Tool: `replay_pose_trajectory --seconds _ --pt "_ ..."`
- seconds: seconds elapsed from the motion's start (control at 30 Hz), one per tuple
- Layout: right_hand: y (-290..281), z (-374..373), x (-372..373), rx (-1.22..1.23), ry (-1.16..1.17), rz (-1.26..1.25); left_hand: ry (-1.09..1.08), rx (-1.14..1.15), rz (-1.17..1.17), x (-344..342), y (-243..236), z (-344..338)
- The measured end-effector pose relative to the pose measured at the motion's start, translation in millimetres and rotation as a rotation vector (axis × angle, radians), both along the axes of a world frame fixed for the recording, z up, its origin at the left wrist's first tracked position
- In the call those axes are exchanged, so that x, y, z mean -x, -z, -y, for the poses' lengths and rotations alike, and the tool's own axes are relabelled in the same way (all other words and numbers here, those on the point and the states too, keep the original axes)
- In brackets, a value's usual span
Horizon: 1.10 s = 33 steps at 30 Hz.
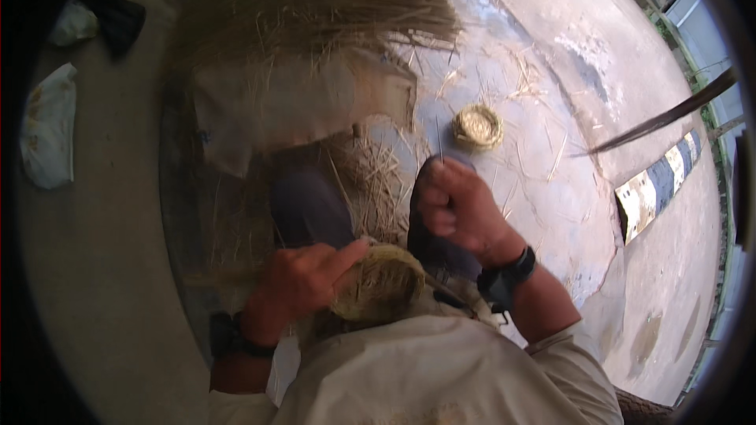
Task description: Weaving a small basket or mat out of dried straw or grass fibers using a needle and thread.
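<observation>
A small round basket of woven straw [382, 287] rests in my lap, its opening facing up. My left hand [305, 277] grips its left side, the index finger lying along the rim and the thumb hidden. To the right, above my knee, my right hand [465, 208] is closed in a pinch and apart from the basket. A thin, straight, needle-like piece [439, 135] sticks up from its fingers; whether it is metal or a stalk I cannot tell. Beyond that hand, a second small straw basket [478, 127] sits on the ground.
A big pile of long straw [315, 4] lies ahead, with a worn brown sheet [299, 102] in front. Loose stalks [374, 177] litter the ground between my knees. Bags [51, 130] lie at far left. A black-and-white striped block [661, 181] and a dark pole [669, 114] are at right.
</observation>
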State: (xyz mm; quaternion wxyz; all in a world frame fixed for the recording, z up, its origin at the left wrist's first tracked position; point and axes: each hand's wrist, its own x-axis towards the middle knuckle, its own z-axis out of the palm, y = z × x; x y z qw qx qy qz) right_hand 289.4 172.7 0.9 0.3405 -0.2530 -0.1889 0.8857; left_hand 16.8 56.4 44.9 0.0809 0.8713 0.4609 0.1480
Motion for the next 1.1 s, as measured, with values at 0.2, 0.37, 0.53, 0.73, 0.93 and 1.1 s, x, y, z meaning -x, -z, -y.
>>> replay_pose_trajectory --seconds 0.2,0.37,0.53,0.73,0.93,1.1 --pt "-4 10 -11 -0.893 0.065 0.505 -0.053 -0.096 -0.168 7 9 3" --pt "-24 18 -10 -0.712 -0.049 0.377 -0.09 -0.012 -0.114 4 26 -4" --pt "-35 26 1 -0.615 -0.062 0.298 -0.082 -0.016 -0.077 5 26 0" --pt "-35 37 3 -0.378 -0.089 0.184 -0.1 -0.072 -0.074 -1 20 6" --pt "-16 16 -19 -0.844 -0.031 0.166 -0.098 -0.113 -0.147 -2 44 8" --pt "-41 22 -23 -0.703 -0.089 0.398 -0.079 -0.076 -0.129 -3 50 -2"
